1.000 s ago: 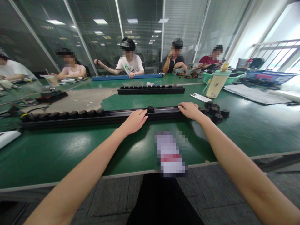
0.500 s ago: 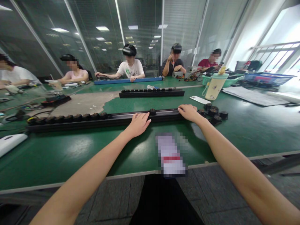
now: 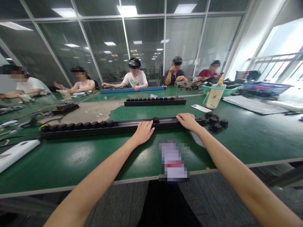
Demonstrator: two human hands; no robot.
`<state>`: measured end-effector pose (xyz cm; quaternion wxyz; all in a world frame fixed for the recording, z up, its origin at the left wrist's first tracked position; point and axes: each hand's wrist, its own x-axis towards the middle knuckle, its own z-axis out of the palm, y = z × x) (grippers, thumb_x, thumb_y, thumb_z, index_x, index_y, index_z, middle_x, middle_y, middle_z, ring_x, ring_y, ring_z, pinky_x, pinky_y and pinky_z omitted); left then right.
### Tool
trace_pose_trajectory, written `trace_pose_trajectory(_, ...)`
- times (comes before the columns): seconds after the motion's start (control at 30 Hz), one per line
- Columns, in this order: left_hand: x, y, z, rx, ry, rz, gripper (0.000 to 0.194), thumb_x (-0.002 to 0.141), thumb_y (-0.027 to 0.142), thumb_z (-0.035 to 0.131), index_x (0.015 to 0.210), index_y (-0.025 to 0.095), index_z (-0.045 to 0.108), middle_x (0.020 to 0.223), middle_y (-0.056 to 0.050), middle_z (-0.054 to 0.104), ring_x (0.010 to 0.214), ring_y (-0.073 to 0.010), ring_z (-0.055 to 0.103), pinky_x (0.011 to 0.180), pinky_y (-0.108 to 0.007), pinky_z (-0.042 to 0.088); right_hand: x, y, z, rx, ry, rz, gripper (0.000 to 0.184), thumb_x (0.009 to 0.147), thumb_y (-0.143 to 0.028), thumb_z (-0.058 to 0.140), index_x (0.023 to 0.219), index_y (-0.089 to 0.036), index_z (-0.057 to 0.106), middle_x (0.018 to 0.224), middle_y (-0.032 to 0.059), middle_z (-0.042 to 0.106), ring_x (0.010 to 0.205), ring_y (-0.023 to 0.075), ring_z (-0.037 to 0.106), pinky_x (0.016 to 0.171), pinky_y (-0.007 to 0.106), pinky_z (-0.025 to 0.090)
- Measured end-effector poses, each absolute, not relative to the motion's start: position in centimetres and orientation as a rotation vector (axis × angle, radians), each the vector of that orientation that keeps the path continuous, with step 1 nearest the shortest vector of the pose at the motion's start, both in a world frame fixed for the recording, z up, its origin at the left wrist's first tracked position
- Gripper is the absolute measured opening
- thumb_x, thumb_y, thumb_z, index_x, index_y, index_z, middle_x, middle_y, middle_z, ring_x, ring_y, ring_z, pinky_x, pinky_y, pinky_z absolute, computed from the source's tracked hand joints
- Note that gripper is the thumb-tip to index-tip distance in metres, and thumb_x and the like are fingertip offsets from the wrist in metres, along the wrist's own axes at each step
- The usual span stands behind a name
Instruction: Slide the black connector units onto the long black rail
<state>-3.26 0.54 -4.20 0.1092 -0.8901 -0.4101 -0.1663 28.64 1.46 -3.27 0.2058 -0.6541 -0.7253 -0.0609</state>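
Note:
A long black rail (image 3: 127, 125) lies across the table before me. Several black socket-like blocks (image 3: 78, 126) sit in a row along its left part. One lone black block (image 3: 155, 119) stands in its channel further right. My left hand (image 3: 143, 131) rests over the rail just left of that block, fingers stretched and fingertips beside it. Further right, my right hand (image 3: 188, 120) lies over the rail with its fingers curled onto it; part of its grip is hidden. Several loose black blocks (image 3: 214, 119) lie right of this hand.
A phone (image 3: 174, 160) lies at the near edge, its screen blurred. Beyond stand a second black rail (image 3: 155, 102), a white phone (image 3: 201, 108) and a cream cup (image 3: 216, 96). A white device (image 3: 20, 153) is at left. Several people sit across the table.
My view has tilted up, so the table sits lower in the picture. Both hands keep their places on the rail. Across the table, a person in white has lowered a raised hand.

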Motion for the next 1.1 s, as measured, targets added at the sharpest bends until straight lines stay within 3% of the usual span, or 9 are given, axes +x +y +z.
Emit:
trace_pose_trajectory(0.3, -3.1, 0.3, -4.1, -2.606, -1.17, -0.478, 0.058, 0.111, 0.037, 0.039, 0.155, 0.001, 0.05, 0.15, -0.024, 0.063, 0.139, -0.0342, 0.06, 0.121, -0.048, 0.043, 26.4, 1.4, -4.2, -1.641, -2.124, -0.143, 0.048, 0.111, -0.044, 0.037, 0.137, -0.02, 0.07, 0.141, 0.013, 0.072, 0.137, 0.0289, 0.06, 0.127, 0.052, 0.027)
trace_pose_trajectory(0.4, -2.9, 0.1, -3.8, -2.597, -1.175, -0.455, 0.06, 0.11, 0.037, 0.042, 0.155, -0.002, 0.05, 0.151, -0.025, 0.062, 0.139, -0.0353, 0.06, 0.121, -0.048, 0.043, 26.2, 1.4, -4.3, -1.63, -2.12, -0.133, 0.048, 0.111, -0.045, 0.037, 0.137, -0.02, 0.069, 0.142, 0.0125, 0.071, 0.137, 0.0285, 0.06, 0.127, 0.053, 0.027)
trace_pose_trajectory(0.5, -2.6, -0.2, -3.3, -2.585, -1.219, -0.475, 0.058, 0.109, 0.04, 0.046, 0.152, 0.002, 0.056, 0.15, -0.022, 0.065, 0.138, -0.0328, 0.062, 0.12, -0.044, 0.044, 26.2, 1.5, -4.4, -1.628, -2.111, -0.13, 0.048, 0.111, -0.045, 0.037, 0.137, -0.019, 0.068, 0.143, 0.0121, 0.071, 0.138, 0.0287, 0.06, 0.127, 0.053, 0.027)
trace_pose_trajectory(0.63, -1.5, -0.3, -2.4, -2.474, -1.394, -0.557, 0.047, 0.112, 0.036, 0.035, 0.129, 0.015, 0.073, 0.124, -0.014, 0.079, 0.112, -0.0287, 0.076, 0.097, -0.039, 0.056, 26.3, 1.6, -4.4, -1.63, -2.101, -0.132, 0.047, 0.111, -0.045, 0.038, 0.136, -0.02, 0.069, 0.142, 0.0121, 0.072, 0.137, 0.0286, 0.061, 0.124, 0.051, 0.03)
trace_pose_trajectory(0.73, -0.6, 0.6, -1.5, -2.389, -1.493, -0.588, 0.048, 0.111, 0.036, 0.036, 0.1, 0.02, 0.079, 0.102, -0.011, 0.082, 0.095, -0.0282, 0.078, 0.078, -0.035, 0.054, 26.3, 1.5, -4.3, -1.628, -2.104, -0.133, 0.046, 0.111, -0.045, 0.038, 0.134, -0.021, 0.07, 0.141, 0.012, 0.072, 0.137, 0.0281, 0.061, 0.121, 0.049, 0.033)
trace_pose_trajectory(0.8, -0.1, 1.3, -1.0, -2.328, -1.555, -0.611, 0.052, 0.111, 0.038, 0.036, 0.091, 0.019, 0.081, 0.091, -0.012, 0.081, 0.087, -0.0284, 0.078, 0.073, -0.034, 0.051, 26.4, 1.5, -4.3, -1.625, -2.112, -0.138, 0.047, 0.111, -0.046, 0.037, 0.134, -0.022, 0.07, 0.14, 0.0118, 0.072, 0.136, 0.0279, 0.061, 0.12, 0.048, 0.034)
trace_pose_trajectory(0.97, 0.0, 2.4, -1.4, -2.276, -1.545, -0.671, 0.065, 0.113, 0.037, 0.026, 0.089, 0.017, 0.082, 0.086, -0.015, 0.08, 0.078, -0.0279, 0.076, 0.068, -0.035, 0.048, 26.8, 1.8, -4.4, -1.635, -2.126, -0.154, 0.049, 0.111, -0.049, 0.036, 0.133, -0.023, 0.071, 0.137, 0.0122, 0.074, 0.131, 0.0293, 0.063, 0.116, 0.05, 0.037)
trace_pose_trajectory(1.1, -0.3, 2.1, -2.3, -2.366, -1.314, -0.658, 0.052, 0.11, 0.035, 0.037, 0.086, 0.017, 0.079, 0.09, -0.014, 0.081, 0.084, -0.0256, 0.075, 0.079, -0.037, 0.049, 26.9, 2.0, -4.5, -1.642, -2.132, -0.176, 0.05, 0.11, -0.049, 0.036, 0.134, -0.022, 0.071, 0.135, 0.0132, 0.074, 0.129, 0.0302, 0.064, 0.114, 0.05, 0.039)
